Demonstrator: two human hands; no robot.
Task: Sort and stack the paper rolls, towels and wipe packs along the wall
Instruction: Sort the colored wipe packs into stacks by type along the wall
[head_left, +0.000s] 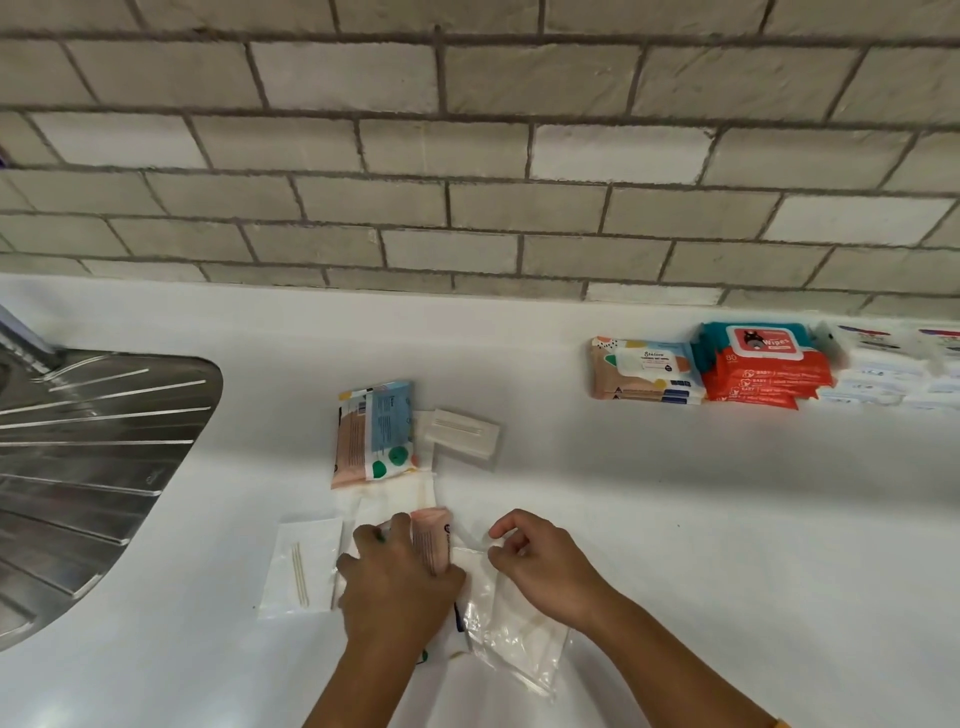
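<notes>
A wipe pack (432, 543) lay near the front edge of the tabletop (675, 493). The left hand (395, 577) gripped it, and the right hand (540, 564) pinched a clear bag (514, 629) just beside it. The step seemed to be the collecting of loose packs. Next, the pack probably needed carrying to the matching stack (644, 371) at the wall (467, 156). The red stack (763, 374) read "Wipes" and "80".

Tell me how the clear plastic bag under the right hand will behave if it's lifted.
Probably floppy: the plastic bag lies wrinkled and flat on the counter. Likely very light, being thin and see-through. Its glossy film may slip, so pinch an edge with the right hand.
</notes>
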